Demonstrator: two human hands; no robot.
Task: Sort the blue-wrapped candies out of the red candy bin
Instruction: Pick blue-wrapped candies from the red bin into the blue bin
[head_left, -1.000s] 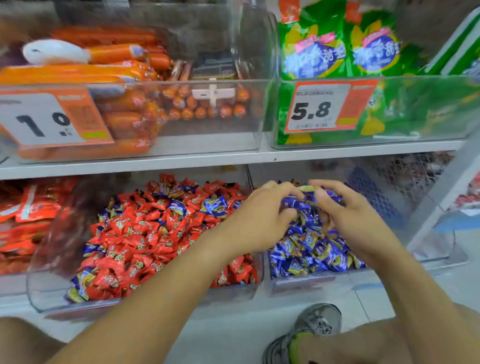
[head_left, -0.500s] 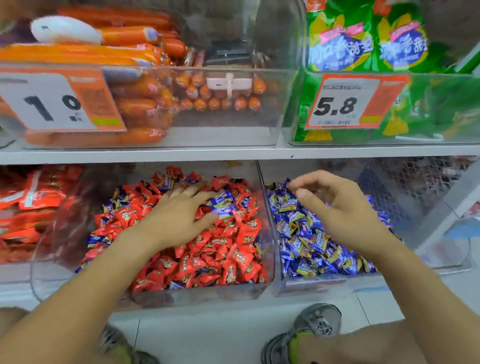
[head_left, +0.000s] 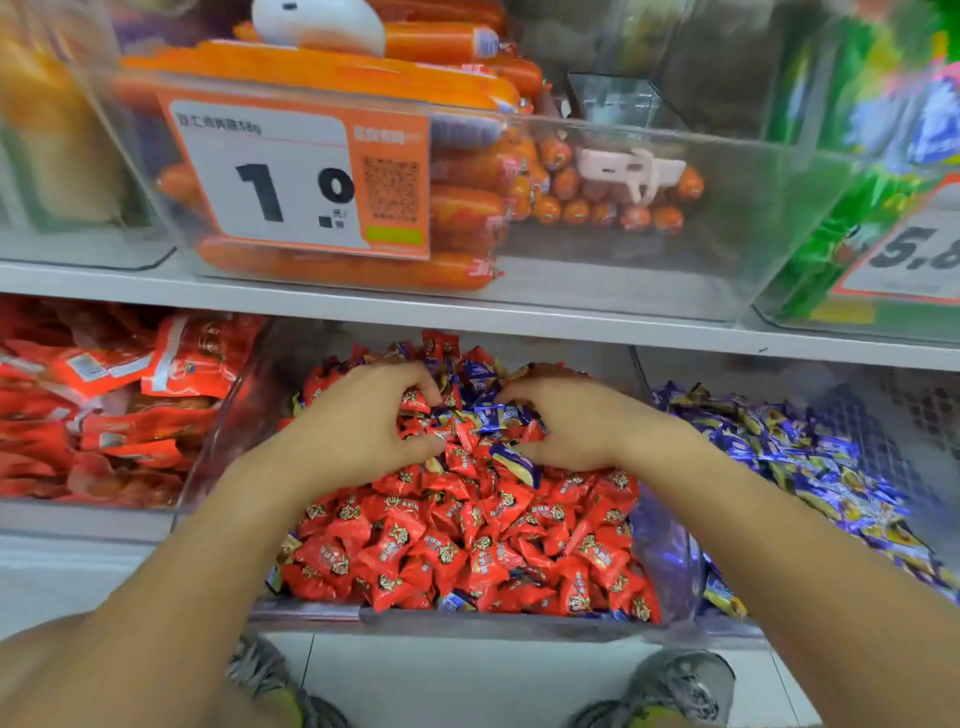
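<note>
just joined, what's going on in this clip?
A person is picking through a clear plastic bin of red-wrapped candies on a shop's lower shelf. Both hands are in the back of the pile: the left hand and right hand have curled fingers digging at a cluster of blue-wrapped candies mixed into the red ones. More blue strays sit along the back and front edges. The neighbouring clear bin of blue-wrapped candies is on the right.

I see the clear red candy bin (head_left: 467, 626) heaped with red candies (head_left: 467, 540); blue-wrapped candies (head_left: 491, 415) lie scattered at its rear, a few along the front edge.
</note>
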